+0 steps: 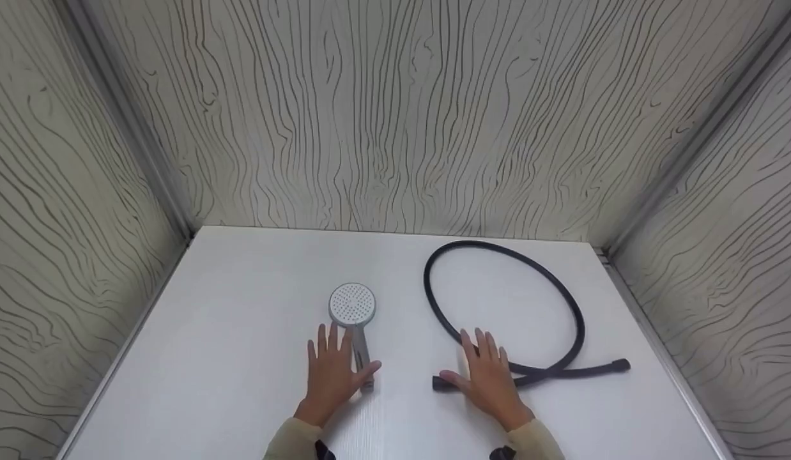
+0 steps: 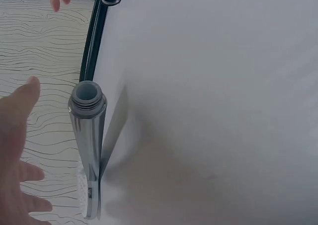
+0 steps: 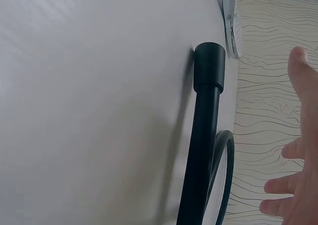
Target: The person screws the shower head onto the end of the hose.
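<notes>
A handheld shower head (image 1: pixel 352 305) lies on the white tabletop with its round, dotted spray face up and its chrome handle toward me. Over that handle hovers my left hand (image 1: pixel 331 377), fingers spread and holding nothing. In the left wrist view the handle's threaded end (image 2: pixel 87 98) is visible, apart from the thumb. To the right, a black shower hose (image 1: pixel 568 294) rests in one large loop, its two ends crossing. My right hand (image 1: pixel 488 383) is spread above the hose near its left end fitting (image 3: pixel 209 66), also without holding anything.
The white tabletop (image 1: pixel 255 275) is enclosed by wood-grain patterned panels (image 1: pixel 370 115) at the back and both sides. Grey metal strips (image 1: pixel 130 121) run along the panel corners. The hose's other end fitting (image 1: pixel 620 365) points toward the right edge.
</notes>
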The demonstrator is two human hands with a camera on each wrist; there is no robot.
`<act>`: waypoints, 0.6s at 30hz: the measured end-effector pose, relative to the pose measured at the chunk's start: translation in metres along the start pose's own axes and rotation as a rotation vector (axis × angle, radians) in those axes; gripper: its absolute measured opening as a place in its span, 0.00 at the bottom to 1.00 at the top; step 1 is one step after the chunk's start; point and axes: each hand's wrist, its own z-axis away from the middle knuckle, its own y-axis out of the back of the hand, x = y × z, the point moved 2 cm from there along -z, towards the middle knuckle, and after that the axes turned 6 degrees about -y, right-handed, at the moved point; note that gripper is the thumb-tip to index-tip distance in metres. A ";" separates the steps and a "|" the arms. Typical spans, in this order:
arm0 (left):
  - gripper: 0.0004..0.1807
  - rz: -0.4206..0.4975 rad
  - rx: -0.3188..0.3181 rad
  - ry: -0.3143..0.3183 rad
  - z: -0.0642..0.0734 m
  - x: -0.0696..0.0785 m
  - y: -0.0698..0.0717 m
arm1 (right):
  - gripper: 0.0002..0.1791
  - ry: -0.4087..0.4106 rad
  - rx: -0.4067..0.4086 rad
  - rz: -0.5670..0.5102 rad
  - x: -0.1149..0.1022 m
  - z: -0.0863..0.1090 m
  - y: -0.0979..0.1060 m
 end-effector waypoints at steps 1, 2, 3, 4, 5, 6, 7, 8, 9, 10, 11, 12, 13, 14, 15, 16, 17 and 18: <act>0.50 0.007 0.002 -0.002 0.000 0.000 0.000 | 0.49 0.006 0.004 0.003 0.000 0.000 0.000; 0.50 0.016 0.002 -0.004 0.000 -0.001 0.000 | 0.49 0.014 0.010 0.010 -0.001 0.000 0.000; 0.50 0.025 0.002 -0.005 -0.001 -0.001 0.000 | 0.49 0.021 0.016 0.014 -0.001 0.000 0.000; 0.49 0.034 0.004 -0.007 -0.001 -0.002 -0.001 | 0.49 0.026 0.024 0.018 -0.001 0.000 0.001; 0.49 0.042 0.006 -0.009 -0.001 -0.002 -0.001 | 0.49 0.031 0.031 0.019 -0.001 0.000 0.001; 0.49 0.051 0.008 -0.009 -0.001 -0.002 -0.001 | 0.49 0.037 0.041 0.021 0.000 -0.001 0.001; 0.49 0.062 0.009 -0.008 -0.001 -0.001 -0.001 | 0.49 0.039 0.044 0.020 0.000 -0.001 0.002; 0.49 0.068 0.008 -0.005 -0.002 -0.001 -0.001 | 0.49 0.041 0.045 0.016 0.000 -0.001 0.002; 0.49 0.074 0.007 -0.002 -0.002 -0.001 -0.001 | 0.48 0.042 0.046 0.008 0.000 -0.001 0.003; 0.49 0.079 0.004 0.004 -0.002 0.000 -0.001 | 0.48 0.044 0.045 -0.001 0.000 -0.001 0.003; 0.49 0.086 0.000 0.011 -0.002 0.000 -0.001 | 0.48 0.046 0.043 -0.009 0.000 0.000 0.004; 0.49 0.093 -0.003 0.018 -0.003 0.001 -0.001 | 0.47 0.047 0.039 -0.016 0.000 0.000 0.004; 0.49 0.100 -0.005 0.024 -0.003 0.001 -0.001 | 0.47 0.047 0.033 -0.025 0.000 0.000 0.005; 0.49 0.107 -0.006 0.031 -0.003 0.001 -0.001 | 0.47 0.051 0.033 -0.029 0.000 0.000 0.005; 0.49 0.119 -0.005 0.037 -0.003 0.001 -0.001 | 0.47 0.055 0.032 -0.028 0.000 0.000 0.005; 0.49 0.131 0.000 0.040 -0.003 0.001 -0.001 | 0.47 0.057 0.030 -0.029 0.000 0.001 0.005; 0.49 0.147 0.004 0.043 -0.003 0.001 -0.001 | 0.47 0.058 0.028 -0.030 0.001 0.001 0.005; 0.49 0.159 0.011 0.045 -0.003 0.001 -0.001 | 0.47 0.057 0.026 -0.033 0.001 0.001 0.005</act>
